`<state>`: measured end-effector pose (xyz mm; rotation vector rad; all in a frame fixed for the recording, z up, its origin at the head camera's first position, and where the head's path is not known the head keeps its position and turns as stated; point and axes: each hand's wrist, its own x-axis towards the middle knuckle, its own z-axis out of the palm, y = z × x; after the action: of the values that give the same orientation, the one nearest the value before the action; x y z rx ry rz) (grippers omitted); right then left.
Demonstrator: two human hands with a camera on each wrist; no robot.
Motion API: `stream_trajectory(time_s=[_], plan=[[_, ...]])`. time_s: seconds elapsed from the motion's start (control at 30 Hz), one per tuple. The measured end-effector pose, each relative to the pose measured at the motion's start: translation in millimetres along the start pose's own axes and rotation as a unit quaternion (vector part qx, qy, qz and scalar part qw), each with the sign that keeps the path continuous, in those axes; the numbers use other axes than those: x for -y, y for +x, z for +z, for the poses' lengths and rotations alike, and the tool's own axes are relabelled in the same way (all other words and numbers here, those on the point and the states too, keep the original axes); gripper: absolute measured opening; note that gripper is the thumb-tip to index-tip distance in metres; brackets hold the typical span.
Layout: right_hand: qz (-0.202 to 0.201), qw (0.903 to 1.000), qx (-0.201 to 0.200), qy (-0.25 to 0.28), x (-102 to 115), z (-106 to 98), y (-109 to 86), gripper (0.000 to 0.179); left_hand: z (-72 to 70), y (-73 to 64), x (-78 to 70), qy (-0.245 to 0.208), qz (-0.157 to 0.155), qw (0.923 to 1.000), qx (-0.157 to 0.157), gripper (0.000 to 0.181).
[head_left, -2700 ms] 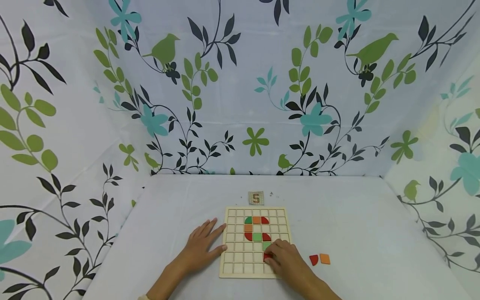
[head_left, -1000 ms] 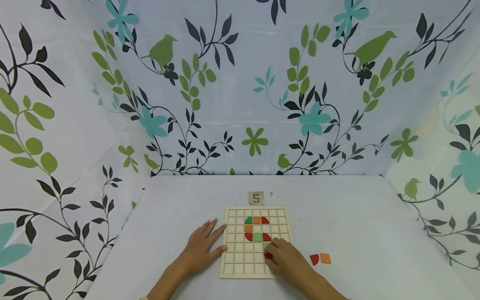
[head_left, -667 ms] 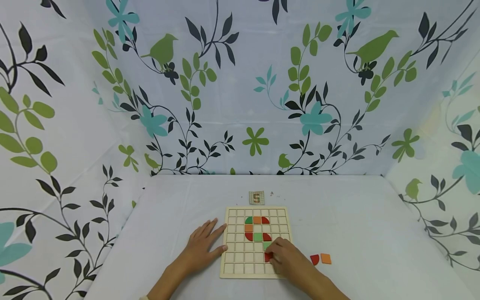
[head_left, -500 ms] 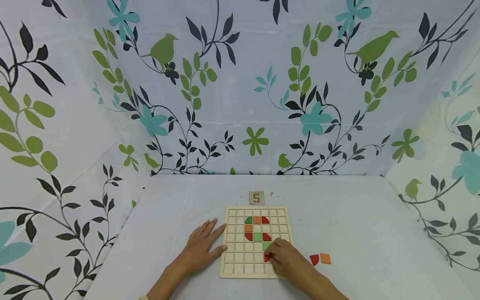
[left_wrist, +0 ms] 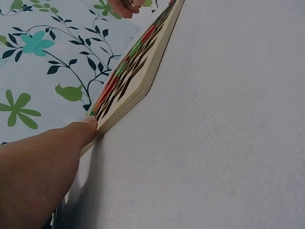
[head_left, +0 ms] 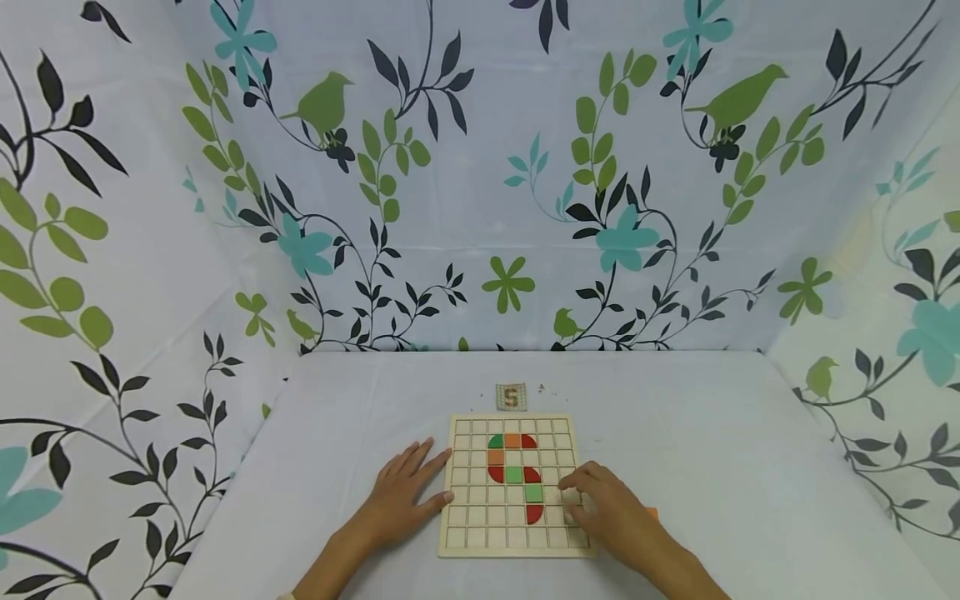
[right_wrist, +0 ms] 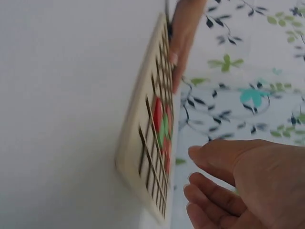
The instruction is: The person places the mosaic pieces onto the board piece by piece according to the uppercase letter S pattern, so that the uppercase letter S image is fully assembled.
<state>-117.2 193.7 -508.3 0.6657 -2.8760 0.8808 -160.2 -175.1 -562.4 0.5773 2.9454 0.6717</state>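
A pale wooden grid board (head_left: pixel 480 540) lies on the white table. Its cells hold several red, green and orange tiles in a curving row, the lowest being a red quarter-round tile (head_left: pixel 535 514) below a light green square tile (head_left: pixel 533 493). My left hand (head_left: pixel 401 492) rests with spread fingers at the board's left edge; in the left wrist view its thumb (left_wrist: pixel 88 125) touches the rim. Over the board's right edge, my right hand (head_left: pixel 611 512) has loosely bent fingers, with nothing between them in the right wrist view. An orange square tile (head_left: pixel 652 513) shows partly behind this hand.
A small card with an S-like figure (head_left: pixel 512 397) lies beyond the board's far edge. A patterned cloth (head_left: pixel 450 183) hangs behind the table and along both sides.
My right hand has come off the lowest red tile and moved right, uncovering that tile and the green one. It now hides the loose red tile. The left hand has stayed put.
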Motion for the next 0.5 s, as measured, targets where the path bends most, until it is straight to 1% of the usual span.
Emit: stream_trajectory(time_s=[0.03,0.1,0.2,0.27,0.37,0.43,0.5], plan=[[0.004,0.9999,-0.009,0.006,-6,-6,-2.5,0.028,0.3,-0.1,0.2,0.001,0.000,1.0000,-0.001,0.073],[0.029,0.9990,-0.023,0.025,-17,-18,-7.9,0.033,0.5,-0.4,0.4,0.003,0.000,1.0000,-0.002,0.073],[0.076,0.9958,-0.028,0.042,-36,-34,-18.7,0.040,0.2,-0.7,0.3,0.003,-0.002,1.0000,0.000,0.073],[0.105,0.9927,-0.018,0.057,-48,-43,-26.9,0.044,-0.2,-1.1,0.0,0.000,-0.004,1.0000,0.003,0.073],[0.128,0.9890,0.005,0.074,-63,-51,-38.5,0.050,-0.3,-1.4,-0.1,-0.004,-0.007,1.0000,0.003,0.073],[0.140,0.9867,0.020,0.079,-71,-52,-44.3,0.052,0.2,-1.0,0.3,-0.003,-0.006,1.0000,0.003,0.074],[0.150,0.9851,0.031,0.078,-78,-49,-48.5,0.052,0.9,-0.4,0.5,-0.002,-0.003,1.0000,0.001,0.074]])
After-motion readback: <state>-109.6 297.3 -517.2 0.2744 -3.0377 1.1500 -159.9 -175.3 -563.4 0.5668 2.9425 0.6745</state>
